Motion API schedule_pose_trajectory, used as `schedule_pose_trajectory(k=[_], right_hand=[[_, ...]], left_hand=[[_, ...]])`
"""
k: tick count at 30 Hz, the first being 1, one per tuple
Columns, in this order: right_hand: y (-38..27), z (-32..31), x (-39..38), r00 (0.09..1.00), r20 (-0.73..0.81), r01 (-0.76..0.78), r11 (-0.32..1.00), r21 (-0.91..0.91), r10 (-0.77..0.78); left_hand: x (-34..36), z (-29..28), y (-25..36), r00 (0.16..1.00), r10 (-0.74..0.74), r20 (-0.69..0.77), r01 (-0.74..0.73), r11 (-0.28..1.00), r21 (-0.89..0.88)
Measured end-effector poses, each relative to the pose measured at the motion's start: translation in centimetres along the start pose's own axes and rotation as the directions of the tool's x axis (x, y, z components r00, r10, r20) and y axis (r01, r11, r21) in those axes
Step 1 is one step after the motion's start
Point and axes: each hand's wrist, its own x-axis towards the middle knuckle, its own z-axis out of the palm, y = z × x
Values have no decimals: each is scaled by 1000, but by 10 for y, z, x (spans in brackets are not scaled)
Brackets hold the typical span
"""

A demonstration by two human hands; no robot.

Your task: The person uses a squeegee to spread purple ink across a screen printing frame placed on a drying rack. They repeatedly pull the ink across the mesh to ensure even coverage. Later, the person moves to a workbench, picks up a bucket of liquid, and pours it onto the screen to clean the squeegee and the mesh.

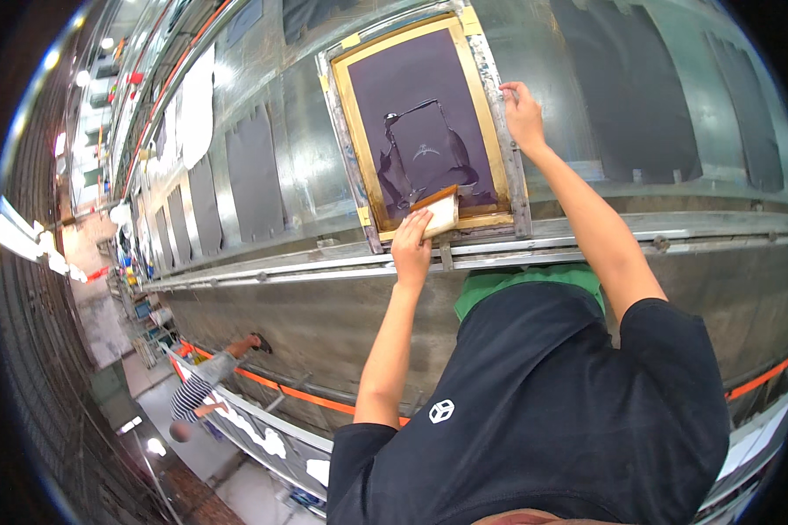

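Note:
A screen-printing frame (518, 197) lies on the long table, its inner border lined with yellow tape. Across its dark purple mesh (403, 74), glossy dark ink (457, 150) spreads in an uneven outline around a small pale mark. My left hand (411, 248) is closed on a squeegee (444, 215) with a pale handle and an orange-brown blade; it is tilted over the near end of the mesh. At the frame's right rail, my right hand (524, 121) has its fingers curled at the edge, gripping it. The blade's contact with the mesh is hard to see.
Dark fabric panels (626, 87) lie on the glassy table to both sides, with a white one (198, 109) farther left. A metal rail (587, 251) runs along the near edge. Another person (193, 398) in a striped top is at a table behind on the left.

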Motion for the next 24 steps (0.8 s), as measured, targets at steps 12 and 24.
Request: schedule_pose_trajectory(k=[12, 24], right_hand=[[10, 32, -3, 997, -58, -44, 998, -49, 42], [9, 31, -5, 994, -20, -110, 993, -48, 110]], left_hand=[[55, 6, -58, 986, 166, 13, -167, 981, 100], [98, 14, -64, 983, 181, 3, -181, 982, 54]])
